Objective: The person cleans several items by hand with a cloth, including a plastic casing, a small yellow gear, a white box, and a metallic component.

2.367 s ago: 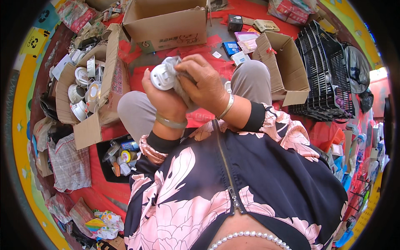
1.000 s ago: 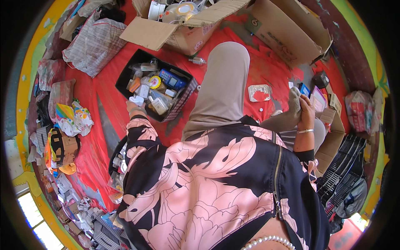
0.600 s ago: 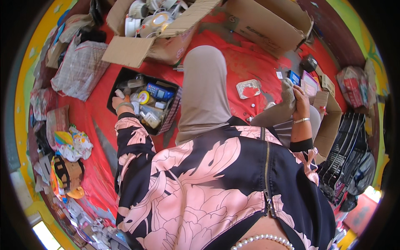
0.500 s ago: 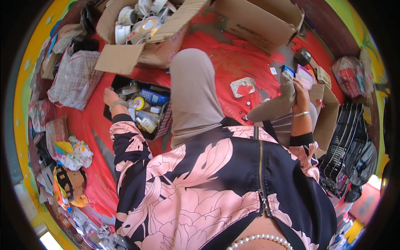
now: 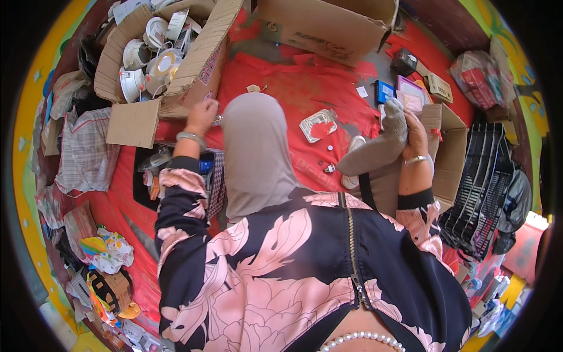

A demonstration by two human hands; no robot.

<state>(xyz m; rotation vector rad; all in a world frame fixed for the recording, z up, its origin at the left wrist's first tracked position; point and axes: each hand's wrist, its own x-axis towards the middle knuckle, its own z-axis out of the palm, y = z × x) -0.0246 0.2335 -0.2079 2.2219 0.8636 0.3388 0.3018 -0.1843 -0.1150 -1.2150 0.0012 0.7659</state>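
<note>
Though indistinct, left hand [image 5: 201, 115] nearer knee [image 5: 253, 120]

Print on cardboard and pack

Dark lettering and a round mark stand on the cardboard box [image 5: 328, 23] at the red floor covering's [image 5: 275, 76] far edge; reddish print marks the left carton's [image 5: 196, 88] side, dark characters the tan pack [image 5: 440, 87] toward the far right corner.

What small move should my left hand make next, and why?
Probably close the left hand on the small silvery item: it lies close by, beside the raised knee, though contact is unclear, and the right hand is at the grey fabric.
</note>
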